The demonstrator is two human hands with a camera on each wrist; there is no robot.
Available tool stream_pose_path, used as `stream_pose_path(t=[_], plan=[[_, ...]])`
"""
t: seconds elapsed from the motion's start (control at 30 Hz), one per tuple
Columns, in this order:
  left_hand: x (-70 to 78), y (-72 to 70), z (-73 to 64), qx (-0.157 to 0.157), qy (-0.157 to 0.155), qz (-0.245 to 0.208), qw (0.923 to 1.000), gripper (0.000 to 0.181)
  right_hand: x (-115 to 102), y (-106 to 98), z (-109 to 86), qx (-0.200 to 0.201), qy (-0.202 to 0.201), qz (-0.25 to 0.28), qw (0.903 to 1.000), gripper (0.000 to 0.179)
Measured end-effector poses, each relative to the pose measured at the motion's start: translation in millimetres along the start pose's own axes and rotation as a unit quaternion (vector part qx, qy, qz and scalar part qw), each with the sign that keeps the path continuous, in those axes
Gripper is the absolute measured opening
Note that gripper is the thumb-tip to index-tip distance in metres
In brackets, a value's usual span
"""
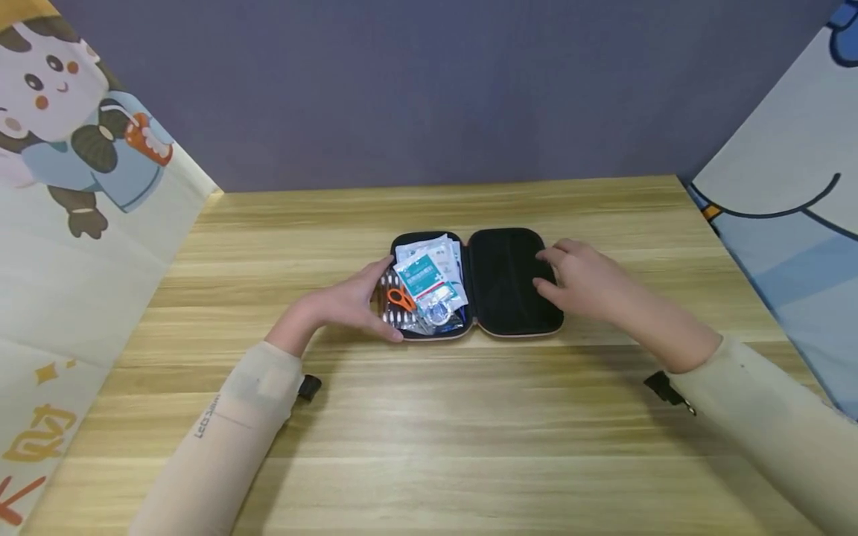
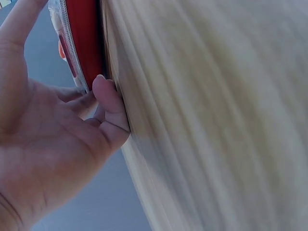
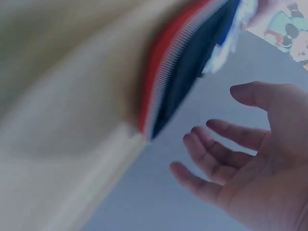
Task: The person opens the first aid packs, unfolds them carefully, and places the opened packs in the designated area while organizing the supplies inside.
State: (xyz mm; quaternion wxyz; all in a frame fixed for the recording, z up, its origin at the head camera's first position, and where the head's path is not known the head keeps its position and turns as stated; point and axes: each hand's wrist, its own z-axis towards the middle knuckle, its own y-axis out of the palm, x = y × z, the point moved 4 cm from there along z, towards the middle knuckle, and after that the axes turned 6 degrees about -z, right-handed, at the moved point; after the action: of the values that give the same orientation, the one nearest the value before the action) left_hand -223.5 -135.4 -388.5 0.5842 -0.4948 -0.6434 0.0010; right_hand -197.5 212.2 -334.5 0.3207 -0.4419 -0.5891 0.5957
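Note:
An unzipped first-aid case (image 1: 515, 283) lies spread flat on the table, red outside in the wrist views and black inside. Its left half carries white and teal packets (image 1: 422, 275), orange-handled scissors (image 1: 401, 299), cotton swabs (image 1: 391, 318) and a clear-wrapped roll (image 1: 439, 313). My left hand (image 1: 355, 300) grips the outer edge of that half, thumb at the near corner, other fingers round the side. In the left wrist view the left hand (image 2: 53, 130) has its fingertips against the red shell. My right hand (image 1: 583, 279) hovers at the right half's edge, fingers loosely bent and holding nothing.
The case sits on a wood-grain table (image 1: 429, 439), with a grey-blue partition (image 1: 442, 97) behind. Cartoon-printed panels stand at the left (image 1: 60, 283) and right (image 1: 784, 171). A black strap (image 1: 663, 388) hangs by the right sleeve (image 1: 757, 409).

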Motion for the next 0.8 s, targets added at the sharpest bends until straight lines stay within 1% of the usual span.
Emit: stream_pose_path(t=[0.1,0.2,0.33,0.43,0.53,0.67,0.8], plan=[[-0.2,-1.6,0.1,-0.001,-0.002,0.004,1.0000,0.153,-16,-15,21.9,-0.001,-0.012,-0.002,0.9999,0.046],[-0.1,-2.0,0.5,-0.003,-0.001,0.013,0.9999,0.152,-32,-20,47.5,-0.015,-0.031,-0.002,0.9994,0.042],[0.6,-1.2,0.6,-0.010,-0.004,0.025,0.9996,0.151,-55,-17,79.4,-0.035,-0.054,0.025,0.9977,0.028],[1.3,-1.0,0.6,-0.012,-0.006,0.031,0.9994,0.150,-70,-10,97.2,-0.053,-0.056,0.052,0.9957,0.020],[2.1,-1.7,0.9,-0.012,-0.003,0.028,0.9995,0.150,-79,-1,108.0,-0.079,-0.042,0.071,0.9935,0.020],[2.5,-2.5,1.8,-0.013,-0.002,0.018,0.9998,0.149,-84,9,115.1,-0.104,-0.019,0.090,0.9904,0.024],[2.5,-3.6,1.7,-0.013,-0.011,0.016,0.9997,0.149,-87,18,119.9,-0.110,-0.011,0.099,0.9889,0.029]])
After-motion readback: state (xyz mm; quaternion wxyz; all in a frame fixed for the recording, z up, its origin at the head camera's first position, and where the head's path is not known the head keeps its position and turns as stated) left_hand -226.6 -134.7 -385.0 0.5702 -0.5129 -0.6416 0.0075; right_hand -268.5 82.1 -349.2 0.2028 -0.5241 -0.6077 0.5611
